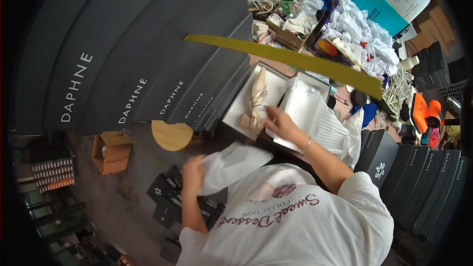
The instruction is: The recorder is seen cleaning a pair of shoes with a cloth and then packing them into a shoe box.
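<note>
Close to the body, the left hand (pixel 193 170) is curled tight round one end of a thin white sheet (pixel 234 165). The rest of the sheet sticks out toward the right, over the lap. It looks soft and easy to crush, so a light pinch near the edge should do, with the rest kept flat and off the floor.

A bit farther out, the right hand (pixel 286 125) reaches over the near end of the box (pixel 277 83), its fingers bent beside the shoe. I cannot tell if they grip the shoe or only touch it.

The pale, pointed shoe (pixel 258 88) lies in this box, its toe at the far end and its chunky heel at the near end. A shiny ribbon runs along it. I think the best way is to take the shoe by its firm heel and not tug the ribbon, which could pull loose or crease. Slow fingers are good here, so the woven toe does not scrape the box wall.

Just right of the box are folds of white paper (pixel 327 130). They should stay out of the right arm's way, or a sleeve could drag them.
</note>
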`<state>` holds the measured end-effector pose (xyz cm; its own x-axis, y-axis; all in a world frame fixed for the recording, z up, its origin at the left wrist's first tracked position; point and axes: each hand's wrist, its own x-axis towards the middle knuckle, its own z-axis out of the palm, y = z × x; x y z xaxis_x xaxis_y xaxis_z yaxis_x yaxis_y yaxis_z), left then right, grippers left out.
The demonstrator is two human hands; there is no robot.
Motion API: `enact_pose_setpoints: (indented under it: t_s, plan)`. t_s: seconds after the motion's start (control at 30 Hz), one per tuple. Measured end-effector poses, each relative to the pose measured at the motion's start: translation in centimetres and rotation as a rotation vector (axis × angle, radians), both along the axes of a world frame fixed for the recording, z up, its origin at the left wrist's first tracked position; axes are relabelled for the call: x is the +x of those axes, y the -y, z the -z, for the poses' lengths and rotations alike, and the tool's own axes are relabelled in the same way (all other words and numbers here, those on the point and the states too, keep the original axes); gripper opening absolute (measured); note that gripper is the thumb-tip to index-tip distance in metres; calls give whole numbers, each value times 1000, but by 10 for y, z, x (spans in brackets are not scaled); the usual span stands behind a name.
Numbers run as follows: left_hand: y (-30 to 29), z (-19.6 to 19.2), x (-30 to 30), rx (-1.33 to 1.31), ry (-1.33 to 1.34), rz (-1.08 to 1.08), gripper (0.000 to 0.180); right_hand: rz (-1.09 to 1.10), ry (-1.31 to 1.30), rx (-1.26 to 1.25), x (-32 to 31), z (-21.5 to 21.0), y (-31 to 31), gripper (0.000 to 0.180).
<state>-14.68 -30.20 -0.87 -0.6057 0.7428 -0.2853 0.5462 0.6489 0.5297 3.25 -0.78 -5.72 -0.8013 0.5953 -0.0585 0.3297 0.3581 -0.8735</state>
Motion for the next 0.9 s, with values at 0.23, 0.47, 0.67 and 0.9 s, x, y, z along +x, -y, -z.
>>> enact_pose_setpoints:
  t_s: [0.23, 0.47, 0.67, 0.9]
  plan:
    - [-5, -15, -3, 265, 210, -117, 40, -4, 389, 178, -60, 89, -21, 31]
    - [-116, 10, 14, 530, 970, -172, 59, -303, -5, 525, -20, -41, -2, 12]
    - [-158, 63, 65, 522, 1875, -113, 79, -225, 50, 648, 48, -115, 25, 53]
    - [-201, 24, 105, 372, 1903, -10, 73, 94, -6, 154, 106, -91, 33, 91]
